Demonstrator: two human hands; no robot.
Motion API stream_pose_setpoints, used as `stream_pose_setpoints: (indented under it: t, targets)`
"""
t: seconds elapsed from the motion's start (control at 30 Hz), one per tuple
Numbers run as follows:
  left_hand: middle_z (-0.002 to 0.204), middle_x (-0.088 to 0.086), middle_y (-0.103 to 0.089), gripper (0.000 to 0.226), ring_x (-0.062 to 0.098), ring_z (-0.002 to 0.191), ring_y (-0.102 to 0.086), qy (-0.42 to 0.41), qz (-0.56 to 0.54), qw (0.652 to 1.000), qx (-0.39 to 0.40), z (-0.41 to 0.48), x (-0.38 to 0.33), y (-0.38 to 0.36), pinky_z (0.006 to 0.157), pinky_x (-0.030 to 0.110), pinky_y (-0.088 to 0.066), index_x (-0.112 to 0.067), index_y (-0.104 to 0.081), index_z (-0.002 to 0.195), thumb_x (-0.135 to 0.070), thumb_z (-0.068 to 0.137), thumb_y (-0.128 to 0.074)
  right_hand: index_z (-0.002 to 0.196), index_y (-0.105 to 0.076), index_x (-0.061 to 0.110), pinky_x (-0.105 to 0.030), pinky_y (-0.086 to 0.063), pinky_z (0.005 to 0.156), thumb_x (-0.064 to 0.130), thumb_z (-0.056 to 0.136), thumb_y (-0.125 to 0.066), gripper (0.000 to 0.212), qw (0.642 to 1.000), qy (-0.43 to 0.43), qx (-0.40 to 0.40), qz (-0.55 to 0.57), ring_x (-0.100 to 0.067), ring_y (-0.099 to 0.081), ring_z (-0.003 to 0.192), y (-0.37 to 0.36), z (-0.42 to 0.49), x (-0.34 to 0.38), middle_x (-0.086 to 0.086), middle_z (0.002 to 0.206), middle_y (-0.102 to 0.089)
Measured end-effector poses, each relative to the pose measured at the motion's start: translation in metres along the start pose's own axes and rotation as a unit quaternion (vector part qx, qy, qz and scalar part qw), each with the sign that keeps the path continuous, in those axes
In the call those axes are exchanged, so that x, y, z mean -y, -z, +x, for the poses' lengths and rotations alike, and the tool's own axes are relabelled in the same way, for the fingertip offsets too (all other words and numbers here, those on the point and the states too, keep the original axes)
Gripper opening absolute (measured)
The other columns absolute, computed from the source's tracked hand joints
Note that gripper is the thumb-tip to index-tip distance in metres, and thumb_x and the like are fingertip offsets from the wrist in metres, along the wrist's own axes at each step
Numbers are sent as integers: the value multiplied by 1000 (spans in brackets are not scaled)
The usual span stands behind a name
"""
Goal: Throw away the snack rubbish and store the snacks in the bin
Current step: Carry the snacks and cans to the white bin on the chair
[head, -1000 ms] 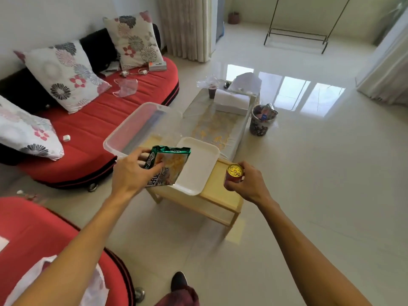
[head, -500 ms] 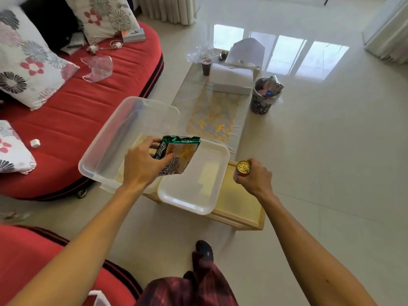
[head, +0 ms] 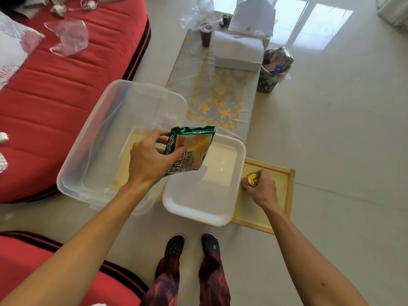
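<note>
My left hand (head: 150, 160) grips a green and yellow snack packet (head: 192, 149) by its left edge, held above the seam between the clear plastic bin (head: 92, 138) and the white lid (head: 198, 202). The bin stands open on the low wooden table (head: 278, 195), with the lid lying beside it on the right. My right hand (head: 261, 187) holds a small gold-topped can (head: 252, 178) upright on the table's right end. A patterned rubbish basket (head: 271, 78), stuffed with wrappers, stands on the floor further back.
A long table with a gold-embroidered runner (head: 216, 93) holds a white box (head: 238, 54) and a dark cup (head: 205, 37). The red sofa (head: 66, 89) with cushions and a clear plastic wrapper (head: 68, 39) runs along the left. My feet (head: 192, 246) stand before the wooden table.
The view has tilted down and closer to the table. Both hands keep their holds; the packet has stayed over the bin and lid, and the can has come down onto the wooden table.
</note>
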State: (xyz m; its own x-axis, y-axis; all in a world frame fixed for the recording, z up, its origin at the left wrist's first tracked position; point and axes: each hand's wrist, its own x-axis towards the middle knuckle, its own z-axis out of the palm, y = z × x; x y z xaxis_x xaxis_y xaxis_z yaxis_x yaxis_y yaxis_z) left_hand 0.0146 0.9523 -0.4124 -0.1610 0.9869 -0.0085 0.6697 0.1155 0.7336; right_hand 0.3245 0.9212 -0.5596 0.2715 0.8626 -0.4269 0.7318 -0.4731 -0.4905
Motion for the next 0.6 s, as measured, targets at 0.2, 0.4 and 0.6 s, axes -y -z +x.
stream_pose_setpoints:
  t: [0.2,0.4,0.6]
  targets:
    - [89,-17,-68,41,-8,65,-67,47,-57,996,-51,20,8,66,51,15,-53,-29,-66,108,-46,75,-82,145,-38,9,-43,-45,102,49,78,-77,87,994,73,-16,-76,-28,-45,130,38,-19,64,-11,145,-44]
    - [92,-10,-72,43,15,78,-70,55,104,992,-50,36,65,116,61,29,-50,-24,-68,108,-52,76,-78,153,-26,13,-45,-35,114,67,83,-60,95,971,201,-41,-123,-25,-30,144,53,-58,168,-7,158,-31]
    - [110,0,-73,50,28,96,-68,9,217,975,35,39,86,117,71,38,-50,-23,-64,122,-55,85,-67,155,-24,16,-42,-29,118,69,83,-57,95,964,222,-47,-135,-23,-26,147,54,-96,212,-5,160,-28]
